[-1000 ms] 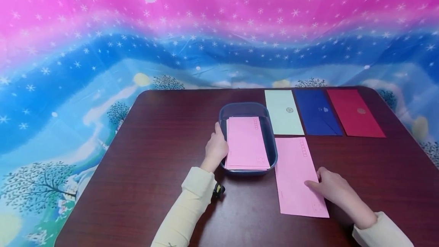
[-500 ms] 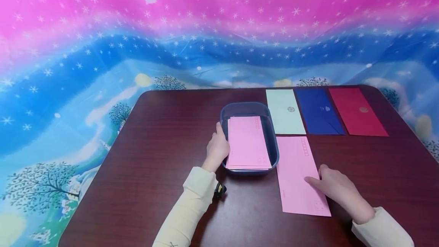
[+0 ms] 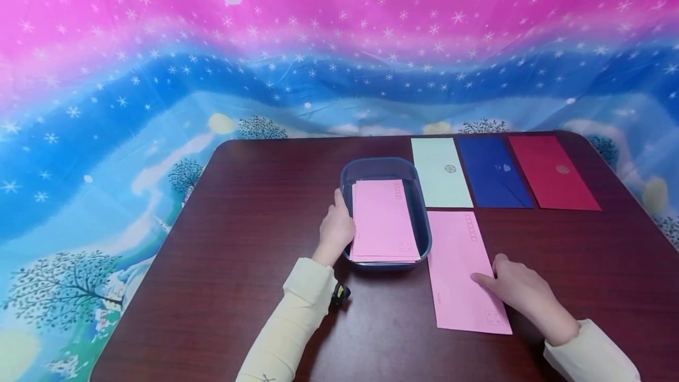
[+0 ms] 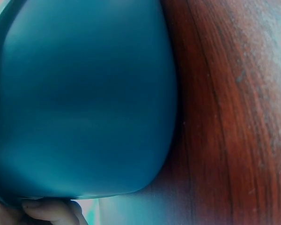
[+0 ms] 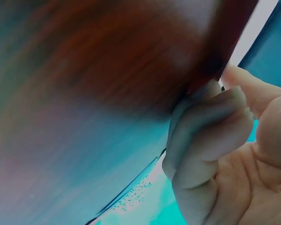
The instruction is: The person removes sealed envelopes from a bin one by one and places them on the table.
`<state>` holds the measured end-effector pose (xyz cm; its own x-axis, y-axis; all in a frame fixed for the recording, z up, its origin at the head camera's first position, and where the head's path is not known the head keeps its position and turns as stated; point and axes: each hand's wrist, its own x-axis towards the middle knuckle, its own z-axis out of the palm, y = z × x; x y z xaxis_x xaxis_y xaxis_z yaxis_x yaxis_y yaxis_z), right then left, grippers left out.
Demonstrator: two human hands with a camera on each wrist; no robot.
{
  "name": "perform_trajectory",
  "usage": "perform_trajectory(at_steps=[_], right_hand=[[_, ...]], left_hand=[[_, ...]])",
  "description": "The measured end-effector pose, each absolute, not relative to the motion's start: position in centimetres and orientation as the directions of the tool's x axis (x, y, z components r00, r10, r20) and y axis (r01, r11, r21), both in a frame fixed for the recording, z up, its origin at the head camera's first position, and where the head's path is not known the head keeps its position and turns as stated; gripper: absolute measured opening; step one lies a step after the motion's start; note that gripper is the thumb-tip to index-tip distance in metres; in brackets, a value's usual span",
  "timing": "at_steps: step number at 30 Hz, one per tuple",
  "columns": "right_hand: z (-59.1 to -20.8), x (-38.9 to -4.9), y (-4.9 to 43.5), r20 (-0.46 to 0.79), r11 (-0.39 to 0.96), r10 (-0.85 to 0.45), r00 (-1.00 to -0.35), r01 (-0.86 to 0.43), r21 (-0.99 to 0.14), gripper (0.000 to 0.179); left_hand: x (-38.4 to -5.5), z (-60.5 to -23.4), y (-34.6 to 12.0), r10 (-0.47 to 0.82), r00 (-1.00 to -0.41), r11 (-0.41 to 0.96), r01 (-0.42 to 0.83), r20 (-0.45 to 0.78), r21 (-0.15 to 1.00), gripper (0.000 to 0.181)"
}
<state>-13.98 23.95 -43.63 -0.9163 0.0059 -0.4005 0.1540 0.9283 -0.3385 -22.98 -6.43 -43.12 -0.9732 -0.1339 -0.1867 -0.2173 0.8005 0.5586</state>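
A blue container (image 3: 376, 168) is set on the dark red-brown wood-grain worktop (image 3: 254, 217), and its left side is gripped by the left hand (image 3: 336, 227), with the wall taken between thumb and fingers. In the left wrist view the container's smooth outer wall is shown rising from the wood, with fingertips partly seen at its edge. Inside the container a stack of pink envelopes (image 3: 382, 220) is held, lying flat, the edges slightly uneven at the left and near sides. Just to the right, a loose pink envelope (image 3: 458, 270) is laid on the worktop, printed with a row of small boxes at its far right corner and a square mark at the near right; whether the container is touched by it cannot be told. Its right edge is pinched by the right hand (image 3: 522, 287), the thumb laid over the top and the other fingers curled, as is shown in the right wrist view. Beyond, along the far right of the worktop, a pale green envelope (image 3: 441, 178), a dark blue envelope (image 3: 493, 175) and a red envelope (image 3: 554, 175) are laid side by side, left to right, each marked with a small emblem. Cream sleeves (image 3: 294, 317) are worn on both arms. The far side is backed by a pink and blue cloth (image 3: 339, 46) patterned with snowflakes and trees.
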Motion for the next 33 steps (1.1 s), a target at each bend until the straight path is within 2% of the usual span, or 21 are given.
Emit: perform_trajectory(at_steps=[9, 12, 15, 20, 24, 29, 33], right_hand=[[-43.4, -14.1, 24.0, -0.413, 0.939, 0.012, -0.911, 0.153, -0.310, 0.045], [-42.9, -14.1, 23.7, -0.394, 0.933, 0.006, -0.919, 0.147, -0.328, 0.041], [-42.0, -14.2, 22.9, -0.321, 0.925, -0.011, -0.947, 0.112, -0.363, 0.032], [-40.3, -14.7, 20.3, -0.128, 0.910, -0.048, -0.991, 0.009, -0.415, 0.019], [-39.1, -15.4, 18.0, 0.012, 0.897, -0.073, -0.997, -0.071, -0.436, 0.017], [-38.6, -16.4, 15.3, 0.038, 0.874, -0.133, -0.990, -0.136, -0.467, 0.018], [-39.0, -17.0, 13.8, 0.015, 0.891, -0.170, -0.985, -0.161, -0.426, 0.020]], left_hand=[[-23.0, -43.0, -6.3, -0.136, -0.972, 0.800, -0.221, -0.192, 0.557, 0.070], [-23.0, -43.0, -6.2, -0.130, -0.973, 0.801, -0.217, -0.192, 0.558, 0.070], [-23.0, -42.9, -6.3, -0.130, -0.974, 0.801, -0.214, -0.187, 0.560, 0.071], [-22.9, -43.0, -6.3, -0.135, -0.973, 0.799, -0.218, -0.186, 0.561, 0.070], [-22.8, -42.9, -6.3, -0.132, -0.973, 0.799, -0.216, -0.187, 0.561, 0.070], [-22.7, -42.7, -6.3, -0.129, -0.974, 0.804, -0.211, -0.184, 0.555, 0.072], [-22.7, -42.7, -6.2, -0.130, -0.973, 0.801, -0.216, -0.190, 0.558, 0.074]])
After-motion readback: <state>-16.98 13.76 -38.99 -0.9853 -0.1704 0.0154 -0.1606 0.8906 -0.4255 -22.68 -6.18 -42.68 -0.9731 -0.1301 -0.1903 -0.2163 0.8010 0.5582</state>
